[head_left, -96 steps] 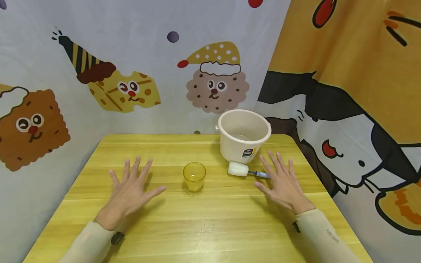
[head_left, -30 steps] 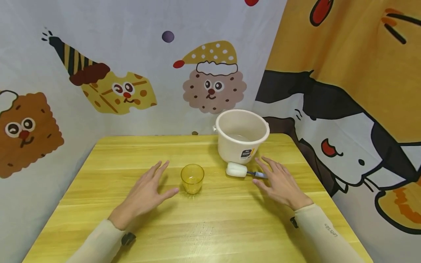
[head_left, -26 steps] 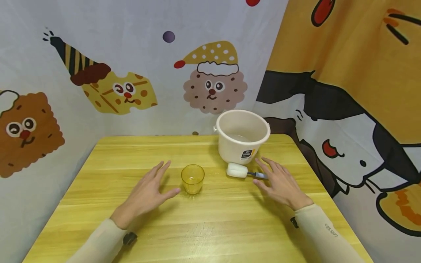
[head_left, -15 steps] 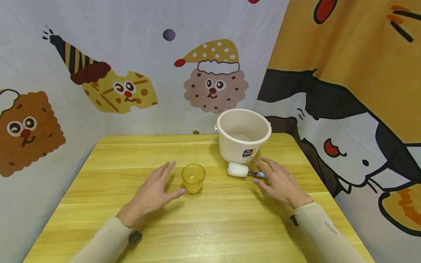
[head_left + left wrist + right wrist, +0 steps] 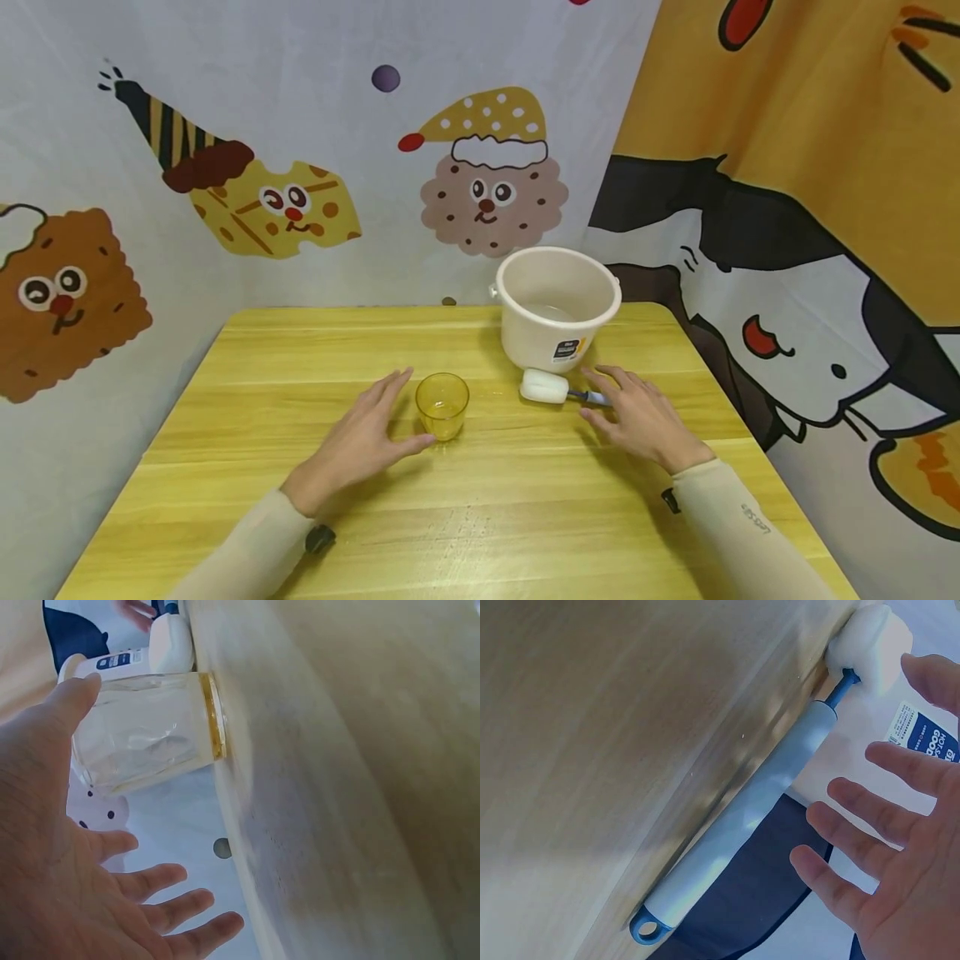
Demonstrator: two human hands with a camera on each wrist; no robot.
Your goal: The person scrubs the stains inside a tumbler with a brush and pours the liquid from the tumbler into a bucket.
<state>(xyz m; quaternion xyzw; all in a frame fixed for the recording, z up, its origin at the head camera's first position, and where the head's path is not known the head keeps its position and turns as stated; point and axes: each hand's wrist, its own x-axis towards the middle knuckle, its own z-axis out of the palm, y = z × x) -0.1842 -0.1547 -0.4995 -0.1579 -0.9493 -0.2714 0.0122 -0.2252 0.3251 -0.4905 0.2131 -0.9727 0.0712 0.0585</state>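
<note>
A yellow see-through cup (image 5: 442,408) stands upright on the table. Close at its left is my left hand (image 5: 360,442), fingers spread and thumb tip by the cup's near side; whether the thumb touches it I cannot tell. The left wrist view shows the palm facing the cup (image 5: 142,731), the fingers apart from it. A sponge brush with a white head (image 5: 543,387) and a pale blue handle (image 5: 742,814) lies before the bucket. Over the handle's end hovers my right hand (image 5: 641,417), its fingers loosely spread and holding nothing.
A cream bucket (image 5: 547,342) with a label stands at the table's back right, right behind the brush head. The wooden table (image 5: 480,517) ends at a curtain with cartoon figures (image 5: 300,50). Small wet marks show on the tabletop.
My left hand has moved right from farther left and turned, closing in on the cup. My right hand's fingers have drawn a little closer together above the brush handle. Cup, brush and bucket stay put.
</note>
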